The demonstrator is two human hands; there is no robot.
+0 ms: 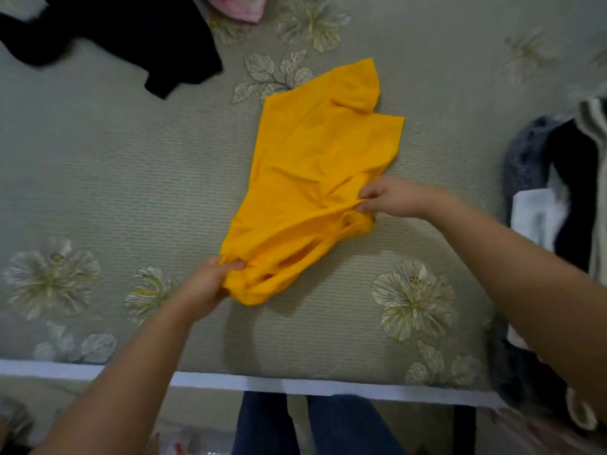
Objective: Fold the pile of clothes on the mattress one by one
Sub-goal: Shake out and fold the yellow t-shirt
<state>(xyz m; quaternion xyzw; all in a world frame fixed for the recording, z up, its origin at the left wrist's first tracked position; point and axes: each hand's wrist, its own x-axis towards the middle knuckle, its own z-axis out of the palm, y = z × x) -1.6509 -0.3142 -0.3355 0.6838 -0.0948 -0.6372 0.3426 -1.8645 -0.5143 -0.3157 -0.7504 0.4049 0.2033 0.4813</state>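
Both the left hand (210,280) and right hand (391,197) pinch the yellow T-shirt's (315,165) near hem, probably, on the floral mattress (131,178).

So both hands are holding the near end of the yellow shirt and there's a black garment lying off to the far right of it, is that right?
Not quite. The head view shows the black garment at the far left, not right. Both the left hand and right hand do grip the near end of the yellow shirt.

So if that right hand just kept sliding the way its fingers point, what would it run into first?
The right hand points leftward, already pinching the yellow shirt. Going on, it would push into more of that shirt, then probably bare mattress.
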